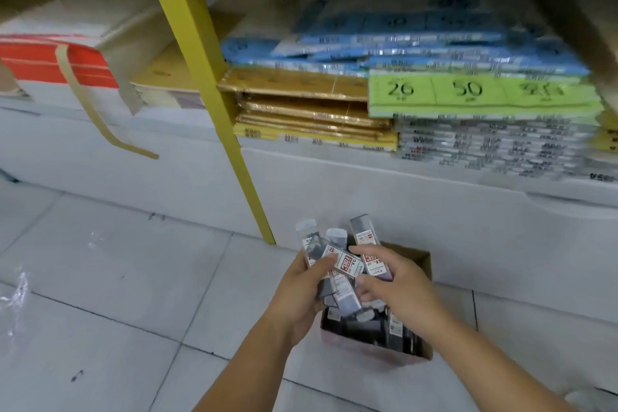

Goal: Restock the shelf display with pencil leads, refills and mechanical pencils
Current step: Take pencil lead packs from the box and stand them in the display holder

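A small open cardboard box (424, 259) stands on the floor, filled with several grey pencil lead cases. My left hand (297, 291) grips a fanned bundle of lead cases (346, 262) with red-and-white labels, held just above the box. My right hand (391, 284) reaches in from the right, its fingers touching the bundle and curled around one case. More lead cases (398, 331) lie loose inside the box under my hands.
A yellow shelf post (214, 94) rises behind the box. The low shelf holds stacked blue, gold and green paper packs (481, 94) on the right. At left sits a red-and-white carton (53, 60) with a loose strap. White floor tiles (117, 294) spread left.
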{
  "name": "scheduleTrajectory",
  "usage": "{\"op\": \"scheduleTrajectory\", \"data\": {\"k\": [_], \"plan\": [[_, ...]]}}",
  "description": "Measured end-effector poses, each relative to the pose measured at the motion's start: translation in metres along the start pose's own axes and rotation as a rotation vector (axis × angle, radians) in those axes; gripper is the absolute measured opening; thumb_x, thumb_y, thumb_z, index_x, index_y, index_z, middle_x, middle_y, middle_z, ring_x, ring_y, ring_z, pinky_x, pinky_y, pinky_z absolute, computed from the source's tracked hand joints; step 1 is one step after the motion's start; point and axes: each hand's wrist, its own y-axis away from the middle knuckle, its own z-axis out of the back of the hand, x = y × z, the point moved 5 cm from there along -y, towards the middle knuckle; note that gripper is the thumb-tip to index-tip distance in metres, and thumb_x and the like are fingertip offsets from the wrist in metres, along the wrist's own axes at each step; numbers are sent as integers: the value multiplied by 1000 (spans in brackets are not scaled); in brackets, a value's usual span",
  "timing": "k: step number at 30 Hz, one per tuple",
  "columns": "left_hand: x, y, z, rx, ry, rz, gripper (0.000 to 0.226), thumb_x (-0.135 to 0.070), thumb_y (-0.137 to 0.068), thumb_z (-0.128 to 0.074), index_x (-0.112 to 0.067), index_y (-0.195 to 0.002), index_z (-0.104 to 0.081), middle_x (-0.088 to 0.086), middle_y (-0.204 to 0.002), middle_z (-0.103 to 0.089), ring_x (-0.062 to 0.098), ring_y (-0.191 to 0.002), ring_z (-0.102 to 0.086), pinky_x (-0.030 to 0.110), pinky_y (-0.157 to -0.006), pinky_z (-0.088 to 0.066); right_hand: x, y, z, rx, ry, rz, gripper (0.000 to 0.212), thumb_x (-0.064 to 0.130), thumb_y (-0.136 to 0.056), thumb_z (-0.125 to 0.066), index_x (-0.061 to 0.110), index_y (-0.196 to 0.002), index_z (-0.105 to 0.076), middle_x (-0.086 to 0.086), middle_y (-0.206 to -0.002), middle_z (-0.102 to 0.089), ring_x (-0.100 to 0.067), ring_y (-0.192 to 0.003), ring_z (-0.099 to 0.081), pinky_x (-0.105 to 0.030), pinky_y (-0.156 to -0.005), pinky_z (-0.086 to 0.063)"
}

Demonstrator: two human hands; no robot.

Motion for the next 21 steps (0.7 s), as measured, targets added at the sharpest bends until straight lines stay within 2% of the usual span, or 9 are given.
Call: {"op": "scheduleTrajectory", "data": {"k": [4, 7, 10, 12, 14, 15, 17, 19, 21], "plan": [[-37, 15, -7, -12, -19, -93, 35, -24, -94, -65, -17, -127, -57, 13, -113, -74, 33, -100, -72, 42, -80, -60, 43, 12, -16, -27, 3, 90, 56, 7, -91, -64, 61, -103, -63, 26, -99, -69, -10, -80, -72, -19, -70, -56], [-72, 34, -7, -25, -74, -148, 35, -23, -95, -64, -15, -128, -56, 13, -113, -74, 36, -101, -71, 43, -80, -59, 82, 23, -19, 36, 39, 88, 54, 20, -100, -51, 71, -117, -46, 36, -108, -59, -4, -79, -72, -7, -61, -47], [-115, 57, -9, -61, -125, -211, 33, -22, -97, -63, -15, -129, -56, 7, -111, -75, 29, -98, -73, 36, -71, -59, 125, 35, -12, 90, 81, 64, 63, 21, -103, -42, 74, -130, -20, 12, -109, -65, -11, -80, -73, -15, -62, -53], [-149, 75, -16, -66, -163, -275, 31, -21, -97, -62, -18, -128, -57, 3, -110, -76, 25, -97, -74, 34, -69, -58, 154, 42, -2, 80, 40, 66, 64, 12, -102, -43, 55, -141, -16, 1, -116, -58, -22, -75, -74, -25, -59, -57], [-183, 94, -25, -68, -197, -340, 30, -20, -98, -62, -22, -127, -57, 1, -110, -76, 23, -98, -74, 38, -76, -58, 185, 52, 9, 58, 70, 106, 41, 11, -101, -44, 27, -134, -26, -11, -119, -62, -26, -68, -72, -30, -57, -58], [-198, 104, -30, -68, -213, -370, 29, -20, -98, -62, -24, -127, -56, 0, -110, -76, 22, -98, -74, 39, -78, -58, 199, 58, 14, 48, 113, 136, 29, 13, -101, -46, 21, -125, -33, -13, -108, -68, -27, -67, -71, -32, -59, -58], [-224, 122, -39, -63, -236, -433, 29, -21, -98, -61, -27, -125, -56, -1, -108, -76, 20, -96, -74, 37, -77, -57, 227, 69, 24, 4, 141, 211, 14, 16, -99, -52, 18, -110, -46, -8, -89, -73, -28, -67, -70, -35, -64, -58], [-245, 137, -45, -62, -242, -490, 27, -22, -98, -61, -30, -124, -56, -2, -105, -77, 17, -94, -74, 34, -74, -57, 255, 80, 36, -77, 93, 297, 8, 11, -94, -60, 14, -101, -56, -10, -92, -69, -25, -63, -69, -36, -62, -59], [-261, 151, -49, -60, -238, -531, 26, -22, -98, -62, -32, -121, -57, -5, -101, -77, 14, -91, -75, 32, -71, -57, 278, 89, 44, -116, 86, 334, 8, 11, -93, -62, 17, -98, -63, -13, -88, -71, -21, -63, -70, -42, -68, -59]]}}
